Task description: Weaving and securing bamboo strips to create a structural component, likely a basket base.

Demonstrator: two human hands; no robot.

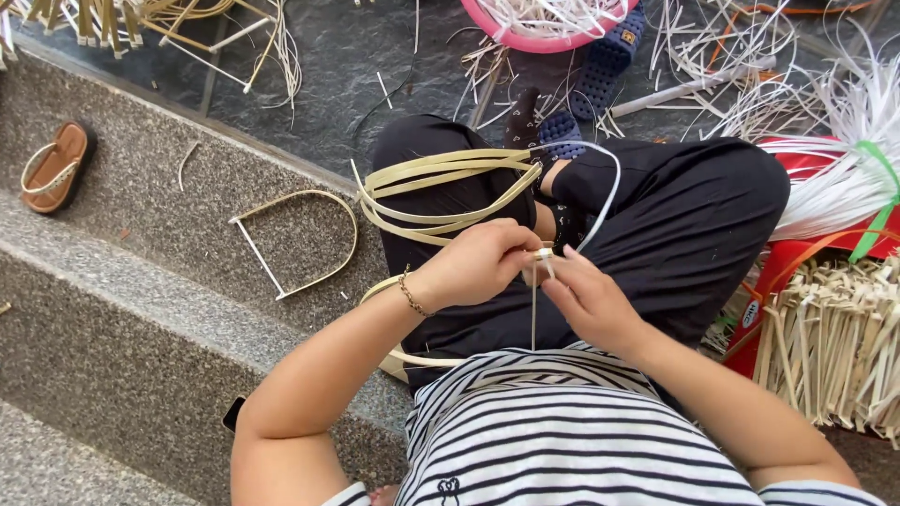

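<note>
My left hand (478,262) grips a bundle of bent pale bamboo strips (441,192) that loop out to the left over my lap. A bracelet sits on that wrist. My right hand (586,295) pinches a thin white plastic strip (605,192) right beside the left fingers, at the point where the bamboo ends meet. The white strip arcs up and back over my right knee. One thin stick hangs straight down between both hands.
A finished bent bamboo frame (300,239) lies on the stone step to the left. A sandal (56,169) rests further left. A red crate (797,272) with cut bamboo pieces (834,342) and white strips stands right. A pink basin (544,28) is ahead.
</note>
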